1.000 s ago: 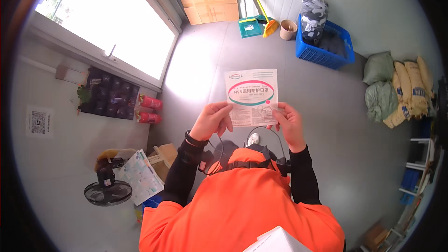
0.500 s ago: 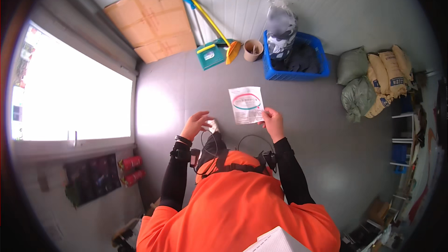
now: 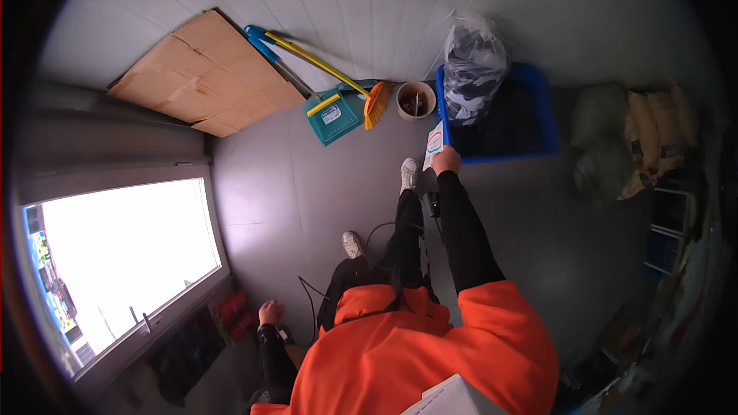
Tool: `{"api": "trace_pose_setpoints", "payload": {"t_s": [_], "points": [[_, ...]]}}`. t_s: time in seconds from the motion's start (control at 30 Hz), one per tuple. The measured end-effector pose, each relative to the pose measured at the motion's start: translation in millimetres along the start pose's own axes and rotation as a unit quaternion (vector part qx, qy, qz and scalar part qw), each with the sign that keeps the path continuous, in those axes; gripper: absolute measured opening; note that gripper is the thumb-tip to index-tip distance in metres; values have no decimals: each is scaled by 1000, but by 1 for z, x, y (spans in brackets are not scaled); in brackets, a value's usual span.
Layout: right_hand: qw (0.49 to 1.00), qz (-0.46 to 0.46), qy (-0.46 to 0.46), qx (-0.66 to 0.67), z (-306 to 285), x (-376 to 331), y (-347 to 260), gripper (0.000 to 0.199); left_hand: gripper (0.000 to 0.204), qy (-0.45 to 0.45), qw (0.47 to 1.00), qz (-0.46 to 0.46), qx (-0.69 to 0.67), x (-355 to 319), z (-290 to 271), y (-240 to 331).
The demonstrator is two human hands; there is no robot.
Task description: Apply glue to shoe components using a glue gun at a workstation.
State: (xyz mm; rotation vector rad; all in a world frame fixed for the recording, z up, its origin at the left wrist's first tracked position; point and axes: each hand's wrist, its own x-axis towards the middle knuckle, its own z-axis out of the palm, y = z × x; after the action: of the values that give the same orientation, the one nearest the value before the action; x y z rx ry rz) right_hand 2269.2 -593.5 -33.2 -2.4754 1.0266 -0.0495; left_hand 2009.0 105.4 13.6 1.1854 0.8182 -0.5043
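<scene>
My right hand (image 3: 446,160) reaches far forward and is closed on a white sheet (image 3: 433,144) printed with a red and teal oval. The sheet hangs beside the near left corner of a blue plastic basket (image 3: 503,158), and I cannot tell whether it touches the rim. A clear bag of grey, black and white material (image 3: 473,73) stands in the basket, with dark stuff (image 3: 511,119) next to it. My left hand (image 3: 270,313) hangs low by my left side, apart from everything; it looks empty, its fingers small in view and loosely bent.
Left of the basket are a brown pot (image 3: 415,111), an orange broom (image 3: 375,104) and a green dustpan (image 3: 334,124). Flattened cardboard (image 3: 207,73) leans on the wall. Filled sacks (image 3: 653,134) stand at the right, above a rack (image 3: 669,211). A bright window (image 3: 131,261) is at the left.
My right hand has carried the sheet forward and right to the basket. My left hand has dropped back to my side. I have stepped toward the basket, and the view has shifted.
</scene>
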Motion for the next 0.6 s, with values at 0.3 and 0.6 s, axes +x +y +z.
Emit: {"api": "trace_pose_setpoints", "payload": {"t_s": [0.3,0.6], "points": [[978,117,-162,-54,128,171,27,20,22,235,912,-332,54,-164,139,-58],[957,118,-213,-159,136,236,35,24,26,197,943,-253,86,-96,341,-31]]}}
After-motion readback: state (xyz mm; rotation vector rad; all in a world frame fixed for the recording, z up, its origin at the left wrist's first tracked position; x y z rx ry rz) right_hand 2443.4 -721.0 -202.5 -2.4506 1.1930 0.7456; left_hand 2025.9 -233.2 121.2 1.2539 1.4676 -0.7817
